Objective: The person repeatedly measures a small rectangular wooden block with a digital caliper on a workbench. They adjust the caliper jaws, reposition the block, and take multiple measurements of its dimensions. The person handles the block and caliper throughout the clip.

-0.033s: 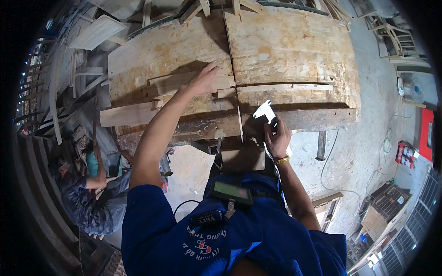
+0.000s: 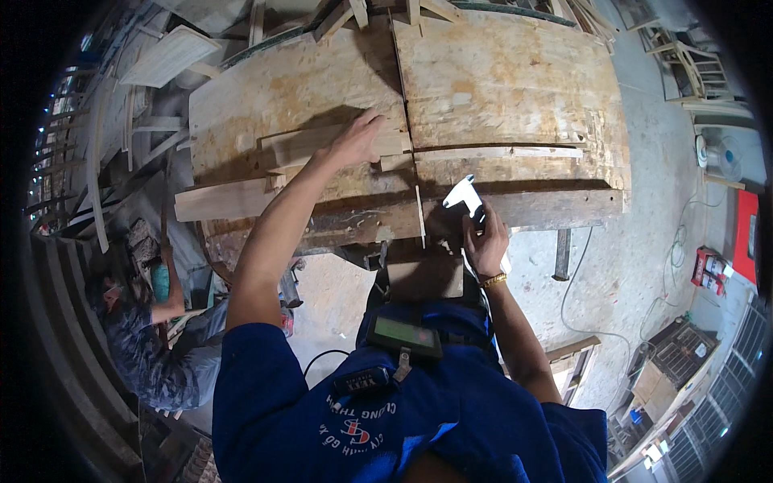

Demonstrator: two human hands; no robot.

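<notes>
My left hand [image 2: 354, 143] grips a pale wooden board [image 2: 302, 145] lying on the workbench [image 2: 499, 88], near the board's right end. Its thumb points toward me and the fingers reach over the far side. By the bench's front edge, my right hand [image 2: 486, 245] is closed on a caliper [image 2: 462, 196]. The bright jaws point away from me to the left; my fingers cover most of its body. Close to the left hand lies a long thin wooden strip [image 2: 499, 153], running right across the bench. A narrow upright sliver of wood [image 2: 419, 216] stands between my hands.
Another board [image 2: 221, 201] juts past the bench's left front. At lower left a co-worker [image 2: 165, 354] bends among stacked timber. A cable [image 2: 568, 302] trails on the floor to the right, with a fan [image 2: 729, 157] beyond. Wooden frames [image 2: 696, 72] stand at the far right.
</notes>
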